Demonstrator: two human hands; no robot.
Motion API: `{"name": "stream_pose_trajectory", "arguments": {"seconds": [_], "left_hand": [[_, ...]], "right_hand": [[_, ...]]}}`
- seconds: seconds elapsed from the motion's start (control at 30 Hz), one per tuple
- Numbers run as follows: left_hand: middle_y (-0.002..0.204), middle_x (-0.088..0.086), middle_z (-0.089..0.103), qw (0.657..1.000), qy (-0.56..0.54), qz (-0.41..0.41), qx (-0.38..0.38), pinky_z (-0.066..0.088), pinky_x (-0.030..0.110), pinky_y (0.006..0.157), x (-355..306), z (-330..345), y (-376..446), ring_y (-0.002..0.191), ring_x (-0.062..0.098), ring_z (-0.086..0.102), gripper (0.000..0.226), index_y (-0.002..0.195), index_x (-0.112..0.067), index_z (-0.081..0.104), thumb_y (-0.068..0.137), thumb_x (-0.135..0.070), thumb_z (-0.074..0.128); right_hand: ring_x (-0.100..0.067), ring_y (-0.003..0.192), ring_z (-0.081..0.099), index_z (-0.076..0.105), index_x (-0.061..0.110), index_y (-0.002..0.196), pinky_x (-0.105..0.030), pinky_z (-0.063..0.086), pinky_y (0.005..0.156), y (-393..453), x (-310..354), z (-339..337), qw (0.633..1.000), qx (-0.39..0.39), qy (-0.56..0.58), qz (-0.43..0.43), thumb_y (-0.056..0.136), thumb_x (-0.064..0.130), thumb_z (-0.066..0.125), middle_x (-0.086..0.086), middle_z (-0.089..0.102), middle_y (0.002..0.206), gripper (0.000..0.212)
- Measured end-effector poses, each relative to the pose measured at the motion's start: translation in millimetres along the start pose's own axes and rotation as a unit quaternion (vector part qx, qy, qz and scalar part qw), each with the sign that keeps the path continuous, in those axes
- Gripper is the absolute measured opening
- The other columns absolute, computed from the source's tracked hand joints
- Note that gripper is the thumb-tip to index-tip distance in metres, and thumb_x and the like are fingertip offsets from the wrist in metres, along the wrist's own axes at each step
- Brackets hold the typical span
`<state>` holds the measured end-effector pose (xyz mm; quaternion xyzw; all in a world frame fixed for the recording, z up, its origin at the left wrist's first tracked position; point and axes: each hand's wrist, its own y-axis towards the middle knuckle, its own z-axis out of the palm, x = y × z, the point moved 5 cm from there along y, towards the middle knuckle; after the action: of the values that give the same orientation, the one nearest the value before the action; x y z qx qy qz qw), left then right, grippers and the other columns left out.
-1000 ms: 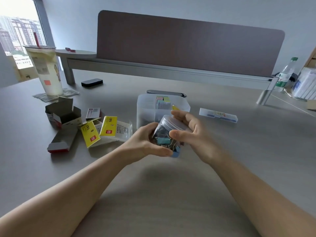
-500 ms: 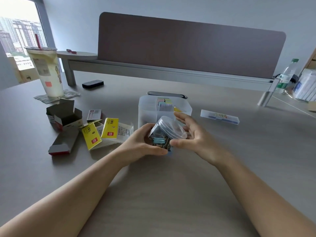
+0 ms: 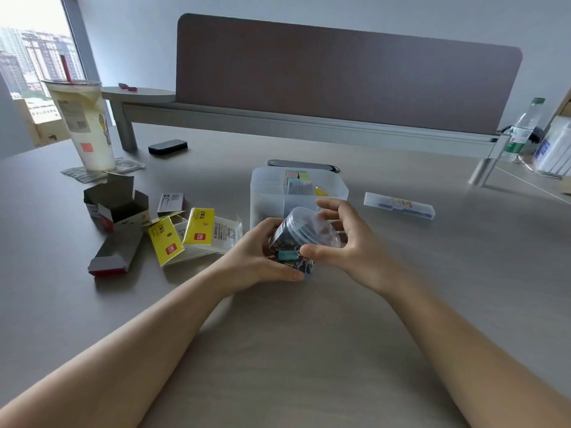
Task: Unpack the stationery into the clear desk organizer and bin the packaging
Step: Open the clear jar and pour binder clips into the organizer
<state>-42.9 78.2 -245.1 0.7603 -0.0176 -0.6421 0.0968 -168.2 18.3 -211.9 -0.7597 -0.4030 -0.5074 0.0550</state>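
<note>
Just above the smooth grey desk [image 3: 278,350], the left hand [image 3: 256,257] wraps around a round, see-through plastic jar [image 3: 298,239] of metal clips. The right hand [image 3: 349,242] grips its lid. Right behind stands the boxy, frosted desk organizer [image 3: 272,193], holding pastel sticky notes [image 3: 298,180].

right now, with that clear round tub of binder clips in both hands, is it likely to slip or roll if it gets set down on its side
Probably rolls: the tub looks round and smooth-walled. It may feel heavy for its size, since it appears packed with metal clips. The left hand cups its base and the right hand curls round the lid, so slipping seems unlikely now.
</note>
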Motion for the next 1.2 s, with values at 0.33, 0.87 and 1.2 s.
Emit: {"name": "stream_pose_trajectory", "arguments": {"seconds": [0.33,0.87,1.2], "left_hand": [[0.107,0.001,0.061,0.999,-0.009,-0.038,0.001,0.052,0.026,0.087,4,-7,1,0.102,0.016,0.06,0.07,0.119,-0.023,0.043,0.063,0.011,0.069],[0.099,0.005,0.056,0.989,-0.137,-0.05,-0.037,0.056,0.022,0.063,-7,2,-4,0.085,0.019,0.059,0.06,0.115,-0.019,0.045,0.072,0.023,0.052],[0.096,0.005,0.06,0.983,-0.174,-0.049,0.03,0.057,0.019,0.06,-40,16,6,0.084,0.015,0.062,0.049,0.106,-0.018,0.049,0.073,0.017,0.057]], "right_hand": [[-0.009,0.109,0.05,0.045,0.039,0.105,-0.021,0.042,0.09,-9,-16,-32,0.999,-0.028,0.035,0.025,0.055,0.029,0.07,0.009,0.048,0.12,0.057],[-0.014,0.129,0.035,0.045,0.018,0.128,-0.021,0.028,0.099,-32,-45,-38,0.981,0.03,-0.166,0.098,0.075,0.025,0.07,-0.002,0.039,0.139,0.06],[-0.007,0.07,0.061,0.054,0.026,0.094,-0.018,0.053,0.065,5,9,-33,0.985,0.008,0.161,0.057,0.087,0.02,0.052,0.006,0.06,0.086,0.01]]}}
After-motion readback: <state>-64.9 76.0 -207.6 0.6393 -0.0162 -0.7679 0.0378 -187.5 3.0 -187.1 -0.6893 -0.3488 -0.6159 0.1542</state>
